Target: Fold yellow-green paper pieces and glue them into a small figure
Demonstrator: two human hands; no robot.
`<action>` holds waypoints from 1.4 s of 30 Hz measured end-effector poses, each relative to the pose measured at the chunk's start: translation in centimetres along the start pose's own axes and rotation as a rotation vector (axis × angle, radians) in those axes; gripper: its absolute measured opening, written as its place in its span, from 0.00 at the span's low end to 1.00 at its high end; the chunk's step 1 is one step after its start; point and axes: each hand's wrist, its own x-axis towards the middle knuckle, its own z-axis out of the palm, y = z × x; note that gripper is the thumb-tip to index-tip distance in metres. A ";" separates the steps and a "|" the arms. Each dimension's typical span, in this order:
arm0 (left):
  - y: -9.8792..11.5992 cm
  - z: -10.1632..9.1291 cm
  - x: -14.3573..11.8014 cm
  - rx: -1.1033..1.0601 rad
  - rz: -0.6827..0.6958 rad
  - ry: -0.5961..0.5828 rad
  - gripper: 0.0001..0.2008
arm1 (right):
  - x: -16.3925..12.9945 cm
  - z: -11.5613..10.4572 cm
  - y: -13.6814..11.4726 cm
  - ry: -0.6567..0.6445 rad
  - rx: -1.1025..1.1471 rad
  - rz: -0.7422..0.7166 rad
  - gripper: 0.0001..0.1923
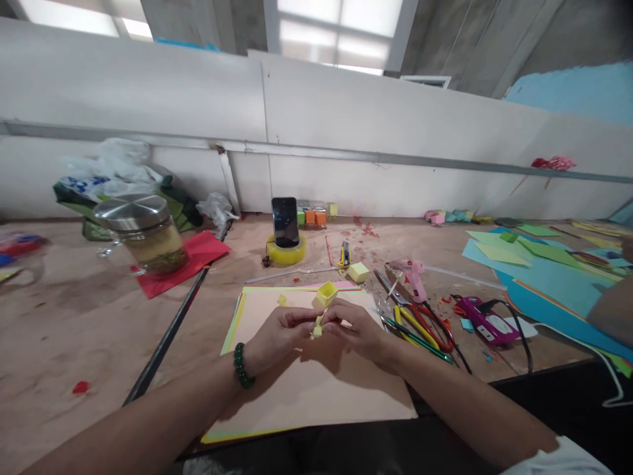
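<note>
The fingertips of both hands meet around a small pale-yellow folded-paper piece (317, 328), thumbs and forefingers pinching it just above the stack of peach-topped coloured paper sheets (306, 399). The left hand (279, 335) points inward, palm down, its wrist circled by a dark-green bead bracelet (242, 366); the right hand (360, 328) mirrors it, fingers curled. Both forearms slant in from the worktop's near edge, which the stack adjoins. Just beyond the fingertips, near the stack's far edge, stands an open yellow paper box (327, 291). Right of the stack lie red-handled metal scissors (430, 323) and a pink glue gun (414, 277). Towards the worktop's far edge, a black phone (285, 222) stands upright in a yellow tape roll (287, 254).
</note>
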 end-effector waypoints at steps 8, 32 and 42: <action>0.4 0.2 -0.3 0.001 0.028 -0.071 0.20 | 0.1 0.3 -0.2 0.031 -0.035 0.053 0.12; -0.6 0.4 -0.1 -0.089 -0.022 0.010 0.33 | 0.3 0.4 -0.2 0.222 0.135 -0.063 0.14; -0.2 -0.3 0.0 0.200 0.030 0.009 0.13 | 0.2 -1.0 -1.2 0.036 0.277 0.172 0.13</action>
